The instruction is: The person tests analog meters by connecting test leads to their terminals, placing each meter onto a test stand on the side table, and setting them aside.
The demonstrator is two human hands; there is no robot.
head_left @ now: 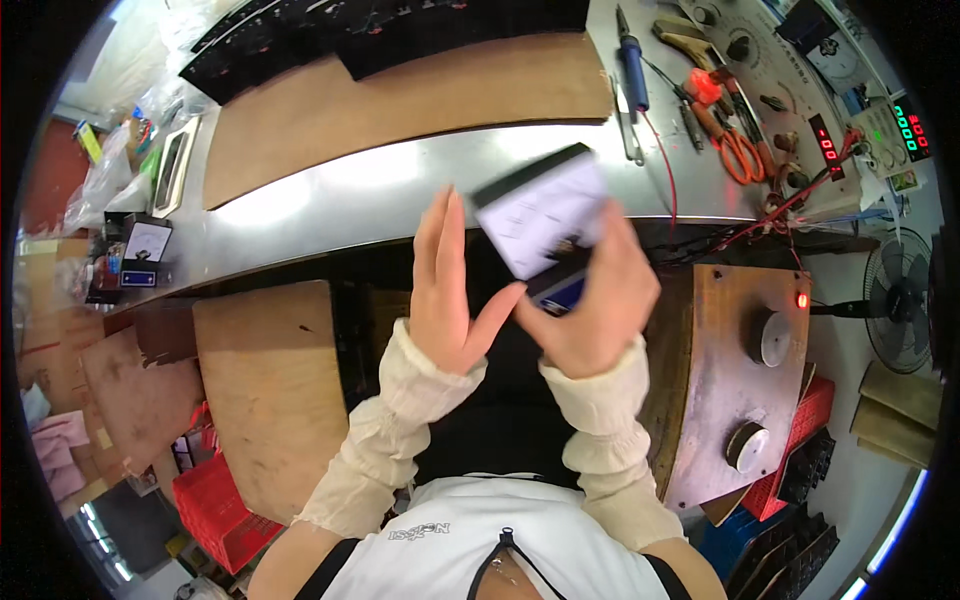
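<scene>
Metal workbench (pixel 360 195) ahead; white-faced meter (pixel 540 208) between hands, gripped along right side by right hand (pixel 608 305), left hand (pixel 440 290) spread beside. Probably light, stiff, scratch-prone face; best held by edges.

orange-handled scissors (pixel 731 139), a fan (pixel 894 298), a red crate (pixel 215 508), perhaps a soldering iron (pixel 633 75)

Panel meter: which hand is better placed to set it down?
Probably the right hand: it grips the panel meter along its side. The left hand is open beside it, not gripping.
</scene>
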